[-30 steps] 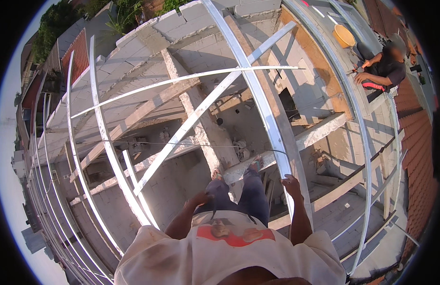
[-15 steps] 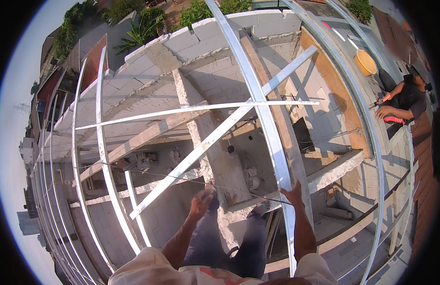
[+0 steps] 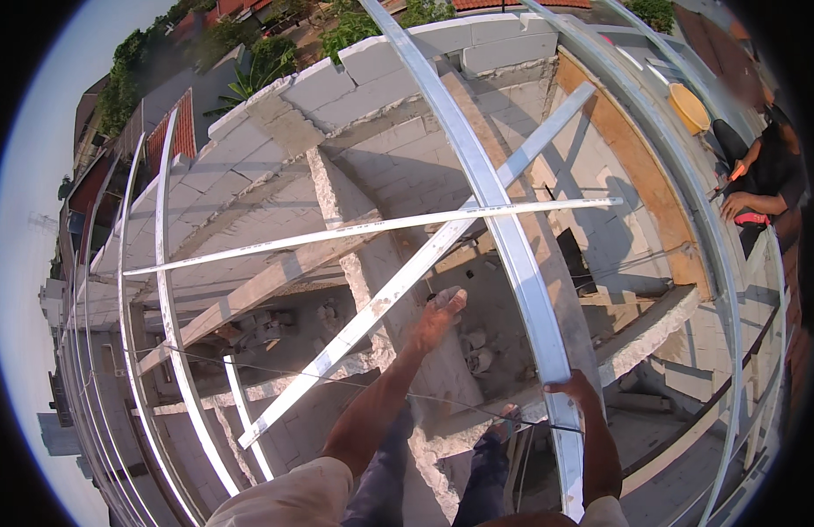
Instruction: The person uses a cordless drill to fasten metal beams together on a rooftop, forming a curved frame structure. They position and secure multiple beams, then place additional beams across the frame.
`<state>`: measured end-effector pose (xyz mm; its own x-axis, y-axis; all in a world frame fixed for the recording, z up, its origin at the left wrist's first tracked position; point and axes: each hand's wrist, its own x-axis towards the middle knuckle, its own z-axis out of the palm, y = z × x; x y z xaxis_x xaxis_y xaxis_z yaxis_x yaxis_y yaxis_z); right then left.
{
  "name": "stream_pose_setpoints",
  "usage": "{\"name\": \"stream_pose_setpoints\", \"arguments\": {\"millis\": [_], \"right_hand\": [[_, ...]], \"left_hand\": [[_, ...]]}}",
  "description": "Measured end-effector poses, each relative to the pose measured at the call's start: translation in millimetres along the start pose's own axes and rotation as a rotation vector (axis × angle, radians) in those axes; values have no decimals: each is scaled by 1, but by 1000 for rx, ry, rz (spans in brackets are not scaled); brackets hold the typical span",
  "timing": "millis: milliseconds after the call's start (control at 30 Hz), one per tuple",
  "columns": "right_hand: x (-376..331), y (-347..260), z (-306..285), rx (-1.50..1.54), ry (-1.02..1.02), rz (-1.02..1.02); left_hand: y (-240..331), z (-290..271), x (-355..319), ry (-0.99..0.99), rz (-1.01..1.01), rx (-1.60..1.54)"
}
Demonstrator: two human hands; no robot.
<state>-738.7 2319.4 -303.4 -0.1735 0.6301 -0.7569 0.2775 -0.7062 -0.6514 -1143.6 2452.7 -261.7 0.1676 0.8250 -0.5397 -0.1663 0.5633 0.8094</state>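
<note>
My left hand (image 3: 438,320) is raised in the middle, its fingers curled. Whatever it may hold is hidden. Beneath it shows a grey concrete beam with rough edges (image 3: 455,373). My right hand (image 3: 575,387) grips the right edge of a long silvery metal channel (image 3: 521,255), thumb across its top. A thin light metal strip (image 3: 354,235) lies across this channel. A wider metal strip (image 3: 358,329) runs diagonally, passing under the channel. Close to my right hand, a thin dark rod or cable (image 3: 477,410) reaches the channel.
Open gaps between concrete beams drop to a rubble-strewn floor below. Several light metal battens (image 3: 171,307) stand at the left. At the far right a co-worker (image 3: 767,180) sits beside a yellow basin (image 3: 689,109), holding an orange-handled tool (image 3: 737,171). A wooden beam (image 3: 257,294) spans the left bay.
My left hand has moved up and to the right, away from my knee. My right hand has gone from touching the metal channel to gripping its edge. The whole view has shifted slightly.
</note>
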Motion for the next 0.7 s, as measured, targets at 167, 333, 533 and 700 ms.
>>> {"name": "stream_pose_setpoints", "arguments": {"millis": [167,333,533,700], "right_hand": [[-6,7,-2,26,36,10],[-16,-8,12,106,31,-35],[-21,-21,50,144,-36,-22],[-40,-23,72,4,38,14]], "left_hand": [[-17,94,21,-245,-137,-73],[-46,141,44,-33,-182,-113],[-87,126,67,382,-67,-84],[-77,124,39,385,-114,-182]]}}
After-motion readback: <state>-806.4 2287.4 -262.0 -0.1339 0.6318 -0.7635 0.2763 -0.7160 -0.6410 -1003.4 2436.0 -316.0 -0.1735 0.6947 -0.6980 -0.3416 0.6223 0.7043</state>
